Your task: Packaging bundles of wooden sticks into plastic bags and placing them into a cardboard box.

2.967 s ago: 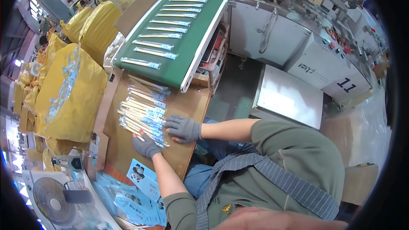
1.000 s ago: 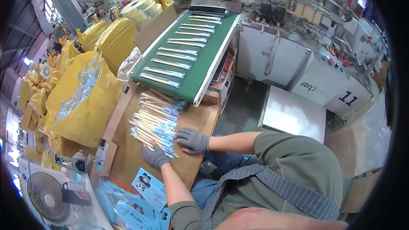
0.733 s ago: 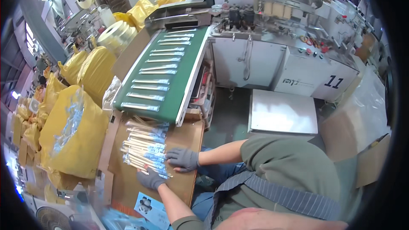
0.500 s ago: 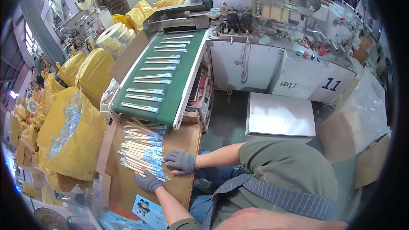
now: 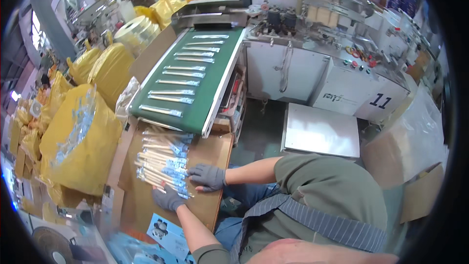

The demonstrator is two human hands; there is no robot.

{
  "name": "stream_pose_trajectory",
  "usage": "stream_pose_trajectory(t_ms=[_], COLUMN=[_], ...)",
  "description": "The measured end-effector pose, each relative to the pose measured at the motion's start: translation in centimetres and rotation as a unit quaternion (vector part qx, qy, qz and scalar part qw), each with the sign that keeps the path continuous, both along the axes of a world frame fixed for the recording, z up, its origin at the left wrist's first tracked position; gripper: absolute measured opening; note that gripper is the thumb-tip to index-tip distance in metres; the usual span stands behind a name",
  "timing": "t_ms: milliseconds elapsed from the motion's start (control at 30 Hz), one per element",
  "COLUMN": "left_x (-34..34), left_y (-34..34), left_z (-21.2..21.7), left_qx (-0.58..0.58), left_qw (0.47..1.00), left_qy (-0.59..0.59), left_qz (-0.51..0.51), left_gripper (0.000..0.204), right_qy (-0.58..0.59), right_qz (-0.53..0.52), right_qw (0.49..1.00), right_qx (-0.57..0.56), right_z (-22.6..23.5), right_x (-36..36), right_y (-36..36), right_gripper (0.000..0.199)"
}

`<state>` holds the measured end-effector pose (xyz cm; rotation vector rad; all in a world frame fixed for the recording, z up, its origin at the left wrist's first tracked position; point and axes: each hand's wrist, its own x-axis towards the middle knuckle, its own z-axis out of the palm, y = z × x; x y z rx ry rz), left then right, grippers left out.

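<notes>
A pile of wrapped chopsticks (image 5: 163,164) in clear sleeves with blue-printed ends lies on the brown table (image 5: 205,154). My left hand (image 5: 168,198), in a grey glove with bare fingertips, rests at the pile's near left edge, fingers stretched against the sticks. Across from it, my right hand (image 5: 207,177), gloved alike, lies flat with fingers extended, touching the blue ends. Beyond the pile, a green conveyor belt (image 5: 195,110) carries several more wrapped chopsticks (image 5: 178,73) in a row. One packet (image 5: 159,124) is at the belt's lower end, above the table.
A yellow sack (image 5: 93,166) of blue-and-clear wrappers stands left of the table. Blue printed sheets (image 5: 168,234) lie at the near edge, beside a fan (image 5: 51,245). To the right are a white platform (image 5: 320,129) and a machine cabinet (image 5: 286,71).
The packets on the belt have moved down toward the table, and one has reached the belt's end. Both hands stay at the pile. The whole view has shifted slightly.
</notes>
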<state>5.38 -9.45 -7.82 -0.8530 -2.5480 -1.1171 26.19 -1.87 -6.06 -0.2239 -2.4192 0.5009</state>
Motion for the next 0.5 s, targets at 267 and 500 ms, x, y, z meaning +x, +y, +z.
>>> stream_pose_trajectory(t_ms=[267,500], left_x=[0.4,1.2], left_y=[0.2,-0.3], left_z=[0.8,1.0], left_qx=[0.026,0.018], left_qw=[0.998,0.998], left_qy=[-0.002,0.046], left_qz=[-0.050,-0.039], left_gripper=[0.050,0.044], right_qy=[0.123,0.001], right_qz=[-0.015,-0.412], right_qw=[0.989,0.909], right_qx=[0.082,0.059], right_z=[8.7,13.6], right_x=[1.3,4.2], right_y=[5.8,33.9], right_gripper=[0.048,0.055])
